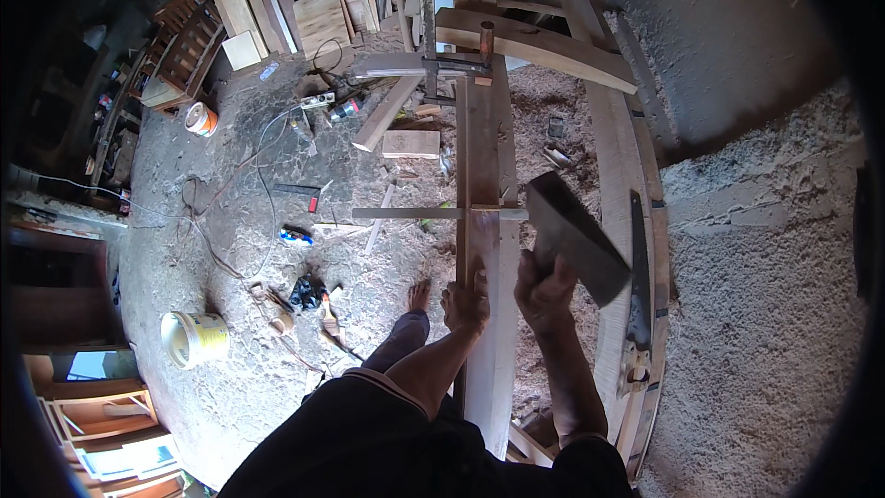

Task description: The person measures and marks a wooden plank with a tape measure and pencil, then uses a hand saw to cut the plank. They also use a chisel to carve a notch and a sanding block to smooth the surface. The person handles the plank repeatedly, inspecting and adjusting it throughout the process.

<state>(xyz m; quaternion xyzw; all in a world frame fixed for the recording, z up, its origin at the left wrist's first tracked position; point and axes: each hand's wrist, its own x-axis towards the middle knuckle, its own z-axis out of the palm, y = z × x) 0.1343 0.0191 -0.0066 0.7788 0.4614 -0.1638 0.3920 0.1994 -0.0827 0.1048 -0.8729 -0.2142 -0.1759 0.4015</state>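
Observation:
My right hand (546, 297) is closed around a thick, dark wooden block (581, 242), raised and tilted over the right side of the workpiece. No handle on the block shows. At the left edge of a long wooden beam (487, 360), my left hand (467, 304) is closed with its thumb up. Whatever it grips is hidden by the fingers. Just ahead of both hands, a thin wooden strip (406, 213) lies crosswise over the beam. Farther along, a bar clamp (452, 66) spans the beam near a curved wooden piece (396, 65).
A handsaw (638, 286) lies on a board at the right. On the floor to the left are a try square (300, 192), a paintbrush (330, 315), a white bucket (195, 339), a smaller bucket (201, 119) and loose cables (261, 175). Boards (323, 23) lean at the back.

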